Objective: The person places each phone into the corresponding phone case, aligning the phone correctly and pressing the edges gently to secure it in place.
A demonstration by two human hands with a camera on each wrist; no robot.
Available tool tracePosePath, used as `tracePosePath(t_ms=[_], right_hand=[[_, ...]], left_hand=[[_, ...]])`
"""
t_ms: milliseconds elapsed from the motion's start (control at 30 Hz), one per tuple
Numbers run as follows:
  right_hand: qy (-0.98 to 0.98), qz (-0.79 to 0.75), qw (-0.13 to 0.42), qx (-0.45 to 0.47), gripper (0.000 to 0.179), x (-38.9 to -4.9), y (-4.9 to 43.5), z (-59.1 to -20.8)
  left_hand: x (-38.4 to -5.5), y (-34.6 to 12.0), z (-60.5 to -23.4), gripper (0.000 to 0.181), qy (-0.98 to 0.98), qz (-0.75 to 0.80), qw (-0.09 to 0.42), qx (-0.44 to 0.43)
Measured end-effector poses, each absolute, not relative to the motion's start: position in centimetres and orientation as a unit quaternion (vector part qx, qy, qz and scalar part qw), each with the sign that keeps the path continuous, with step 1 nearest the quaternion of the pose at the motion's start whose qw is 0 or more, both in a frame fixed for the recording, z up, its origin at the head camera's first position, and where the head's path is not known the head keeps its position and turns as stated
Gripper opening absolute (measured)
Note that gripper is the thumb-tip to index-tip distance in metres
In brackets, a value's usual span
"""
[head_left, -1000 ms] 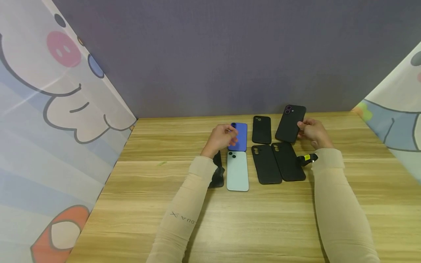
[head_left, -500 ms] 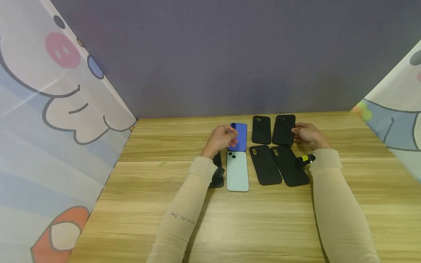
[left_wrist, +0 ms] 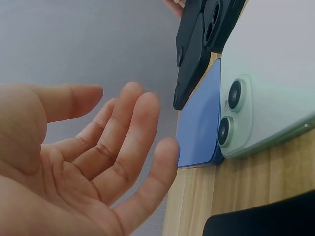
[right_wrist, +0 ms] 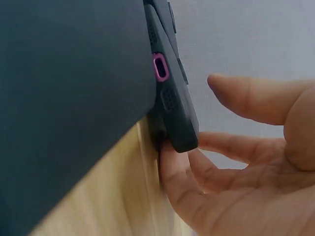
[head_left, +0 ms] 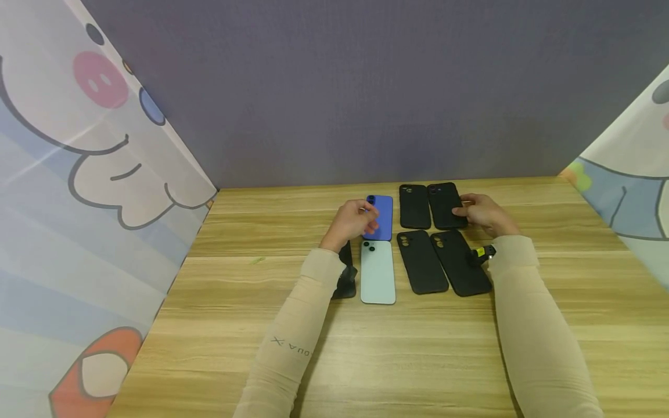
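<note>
My right hand (head_left: 482,213) is at the right edge of a black-cased phone (head_left: 446,206), which lies back-up at the far side of the table. In the right wrist view, fingertips touch the side of the case near its lower corner, the thumb standing off it; a purple-rimmed port (right_wrist: 161,67) shows in the case's end. Holding nothing, my left hand (head_left: 351,223) hovers with loosely bent fingers over the left part of a blue phone (head_left: 382,217). A pale mint phone (head_left: 378,273) lies just nearer than the blue one.
A black phone case (head_left: 415,206) lies left of the cased phone. Two more black cases, a left one (head_left: 422,262) and a right one (head_left: 459,264), lie in front. Some black item (head_left: 346,278) is partly hidden by my left wrist. A grey partition (head_left: 387,93) borders the table's far edge.
The black-cased phone has come down from a tilted, raised position and shifted left beside the back case. My right hand moved left with it. My left hand stayed put.
</note>
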State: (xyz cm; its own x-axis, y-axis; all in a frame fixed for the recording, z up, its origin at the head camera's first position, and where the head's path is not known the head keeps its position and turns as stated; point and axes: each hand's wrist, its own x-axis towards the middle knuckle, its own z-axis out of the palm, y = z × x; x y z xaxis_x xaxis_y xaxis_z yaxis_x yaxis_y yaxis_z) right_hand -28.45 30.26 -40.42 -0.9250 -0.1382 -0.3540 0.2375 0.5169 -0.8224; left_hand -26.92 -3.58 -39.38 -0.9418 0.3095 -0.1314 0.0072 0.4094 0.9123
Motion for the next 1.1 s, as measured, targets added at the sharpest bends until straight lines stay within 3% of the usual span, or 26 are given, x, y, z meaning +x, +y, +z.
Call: tracePosePath(t_ms=[500,800,1100], right_hand=[[0.866,-0.463,0.188,0.008,0.065,-28.5,29.8,-40.2],[0.874,-0.459,0.163,0.001,0.062,-28.0,28.5,-38.8],[0.878,-0.442,0.18,-0.038,0.059,-27.6,26.3,-36.9]], left_hand=[[-27.0,-3.7,-39.7,0.021,0.834,0.528,0.14,0.084],[-27.0,-3.9,-40.1,0.016,0.889,0.436,0.101,0.1],[-26.4,-3.5,-39.8,0.021,0.941,0.308,0.095,0.102]])
